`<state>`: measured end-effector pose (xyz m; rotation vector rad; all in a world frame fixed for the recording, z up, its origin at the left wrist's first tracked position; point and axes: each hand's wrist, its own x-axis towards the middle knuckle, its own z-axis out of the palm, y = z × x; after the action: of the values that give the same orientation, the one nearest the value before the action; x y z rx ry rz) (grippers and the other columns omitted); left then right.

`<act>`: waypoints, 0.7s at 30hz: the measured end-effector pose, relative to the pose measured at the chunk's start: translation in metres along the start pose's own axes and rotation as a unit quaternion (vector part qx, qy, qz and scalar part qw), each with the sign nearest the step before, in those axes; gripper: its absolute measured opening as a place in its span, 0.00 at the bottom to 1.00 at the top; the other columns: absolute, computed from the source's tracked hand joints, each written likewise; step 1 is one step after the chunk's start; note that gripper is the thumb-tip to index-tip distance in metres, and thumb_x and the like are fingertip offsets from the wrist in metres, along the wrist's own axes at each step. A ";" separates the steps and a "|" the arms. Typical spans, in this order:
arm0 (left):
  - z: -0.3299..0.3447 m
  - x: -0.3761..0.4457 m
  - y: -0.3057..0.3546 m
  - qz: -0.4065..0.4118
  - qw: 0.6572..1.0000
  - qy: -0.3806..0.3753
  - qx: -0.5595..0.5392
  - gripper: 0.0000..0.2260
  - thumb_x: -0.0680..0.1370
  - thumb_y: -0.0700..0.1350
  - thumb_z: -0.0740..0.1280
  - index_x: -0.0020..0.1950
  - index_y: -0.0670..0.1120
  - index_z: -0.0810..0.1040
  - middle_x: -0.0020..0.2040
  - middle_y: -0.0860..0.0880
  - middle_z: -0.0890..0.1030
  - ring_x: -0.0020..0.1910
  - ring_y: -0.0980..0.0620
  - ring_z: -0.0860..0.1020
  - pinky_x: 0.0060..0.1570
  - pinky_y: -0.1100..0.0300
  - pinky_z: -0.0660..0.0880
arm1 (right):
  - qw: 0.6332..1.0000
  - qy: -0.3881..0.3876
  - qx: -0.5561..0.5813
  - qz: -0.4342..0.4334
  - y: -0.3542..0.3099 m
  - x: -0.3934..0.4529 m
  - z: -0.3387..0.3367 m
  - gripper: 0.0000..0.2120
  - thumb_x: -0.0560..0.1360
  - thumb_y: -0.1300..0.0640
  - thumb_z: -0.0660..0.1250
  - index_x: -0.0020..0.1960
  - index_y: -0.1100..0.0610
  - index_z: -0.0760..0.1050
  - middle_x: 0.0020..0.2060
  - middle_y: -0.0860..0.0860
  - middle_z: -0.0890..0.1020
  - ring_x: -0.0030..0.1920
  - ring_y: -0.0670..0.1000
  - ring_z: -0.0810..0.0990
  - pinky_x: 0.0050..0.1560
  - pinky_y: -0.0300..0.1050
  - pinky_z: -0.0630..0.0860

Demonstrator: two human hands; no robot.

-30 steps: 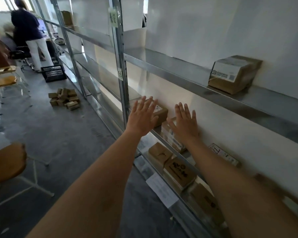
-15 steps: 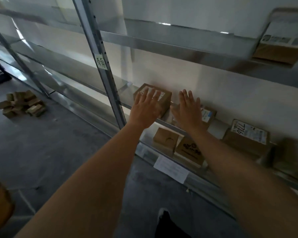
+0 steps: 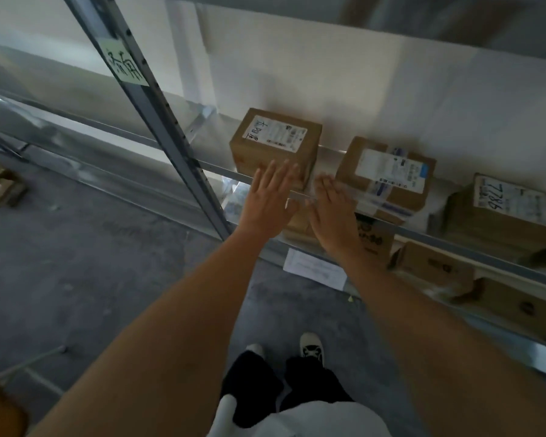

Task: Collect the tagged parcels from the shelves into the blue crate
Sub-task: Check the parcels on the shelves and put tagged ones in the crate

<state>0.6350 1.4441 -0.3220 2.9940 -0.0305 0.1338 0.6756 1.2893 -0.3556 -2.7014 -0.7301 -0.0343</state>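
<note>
Far left, on the grey concrete floor [image 3: 76, 247]: a loose heap of small brown cardboard boxes [image 3: 0, 187], cut by the frame edge. Slanting up across the view, a grey perforated metal shelf upright [image 3: 158, 121], wearing a pale green paper note with handwritten characters [image 3: 125, 63]. Right of the upright, on the silvery metal shelf board [image 3: 215, 127], a brown cardboard parcel with a white printed label and blue handwriting on top [image 3: 276, 143], standing square near the shelf's front edge. Reaching at its near face, the left hand [image 3: 270, 200], fingers straight and slightly spread, gripping nothing, fingertips at or just short of the cardboard; contact too blurred to call. Just beside it, the right hand [image 3: 333, 212], palm down, fingers straight and together, likewise holding nothing, hovering over the shelf lip between that parcel and the next one. Next along, a brown cardboard parcel with white label and blue-printed tape [image 3: 388, 175], turned at an angle. Further right, a brown carton with a white label hand-marked 7786 [image 3: 505, 212], well apart from both hands. Lower tier, under the hands and onward: more brown boxes with dark printing [image 3: 435, 263], and a white paper sheet [image 3: 316, 268] hanging at the shelf front. Bottom centre: black trousers and light shoes [image 3: 311, 350].
</note>
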 end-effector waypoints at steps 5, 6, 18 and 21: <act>0.039 -0.021 -0.028 0.056 0.994 0.008 -0.096 0.25 0.79 0.50 0.52 0.74 0.42 0.64 0.72 0.44 0.69 0.73 0.46 0.65 0.74 0.50 0.57 | 0.999 -0.009 0.015 0.038 -0.016 -0.024 0.061 0.25 0.82 0.50 0.49 0.73 0.64 0.66 0.71 0.60 0.69 0.74 0.58 0.65 0.75 0.51 0.54; 0.049 -0.028 -0.035 0.064 0.992 0.004 -0.111 0.23 0.79 0.49 0.53 0.72 0.41 0.67 0.70 0.44 0.71 0.71 0.46 0.68 0.73 0.51 0.59 | 0.998 -0.009 0.024 0.052 -0.017 -0.029 0.076 0.26 0.82 0.50 0.49 0.72 0.65 0.67 0.71 0.61 0.70 0.73 0.59 0.67 0.75 0.52 0.56; 0.259 -0.021 -0.091 -0.133 0.957 -0.054 -0.251 0.21 0.80 0.46 0.60 0.73 0.45 0.64 0.70 0.46 0.67 0.69 0.48 0.65 0.68 0.54 0.64 | 0.949 -0.017 0.160 0.272 0.043 -0.047 0.246 0.28 0.82 0.48 0.55 0.78 0.57 0.55 0.78 0.52 0.56 0.77 0.51 0.55 0.75 0.46 0.56; 0.306 0.015 -0.087 -0.303 0.877 -0.060 -0.368 0.23 0.81 0.48 0.59 0.75 0.44 0.61 0.74 0.44 0.63 0.72 0.47 0.62 0.70 0.53 0.60 | 0.922 -0.009 0.219 0.318 0.072 -0.025 0.276 0.29 0.82 0.47 0.57 0.79 0.55 0.53 0.78 0.52 0.55 0.77 0.51 0.55 0.73 0.45 0.56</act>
<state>0.6785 1.4860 -0.6348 2.1152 0.6755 -0.1139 0.6717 1.3108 -0.6412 -2.3690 0.1578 0.2782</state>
